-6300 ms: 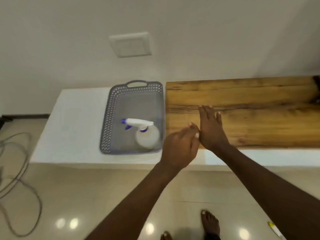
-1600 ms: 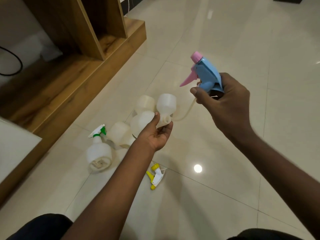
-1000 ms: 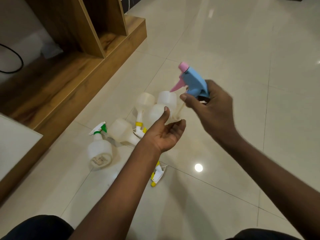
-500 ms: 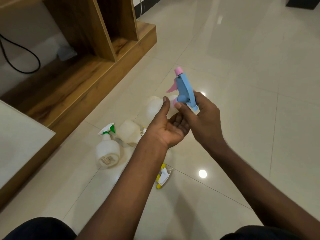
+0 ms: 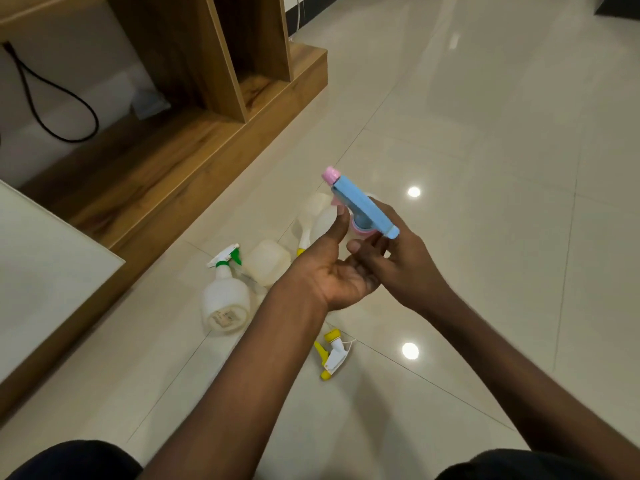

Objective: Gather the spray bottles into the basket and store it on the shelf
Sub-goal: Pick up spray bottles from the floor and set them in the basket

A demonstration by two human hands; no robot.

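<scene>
Nearest to us, a loose yellow-and-white trigger head (image 5: 331, 355) lay on the pale tiled floor (image 5: 485, 306), on our side of the blue sprayer head (image 5: 360, 206) and below it in the view.

Above that, both hands met at the blue sprayer head. Our left hand (image 5: 332, 268) was turned palm up, fingers curled loosely and thumb raised against the clear bottle that hid largely behind it; how firmly it held that bottle we could not tell. Our right hand (image 5: 401, 261) had its fingers closed narrowly around the pink collar under the blue sprayer head. That head was a light blue slab, tilted, with a round pink nozzle cap at its upper end.

Left of the blue sprayer head, a white bottle with a green-and-white trigger (image 5: 225, 292) lay on its side, label end towards us. A clear capless bottle (image 5: 266, 261) lay just beside it. Two more translucent bottles (image 5: 311, 216) lay just behind our left hand, one with a yellow collar.

Farther off and to the left stood the wooden shelf unit (image 5: 194, 133), with a black cable (image 5: 62, 109) looping in its open bay.
</scene>
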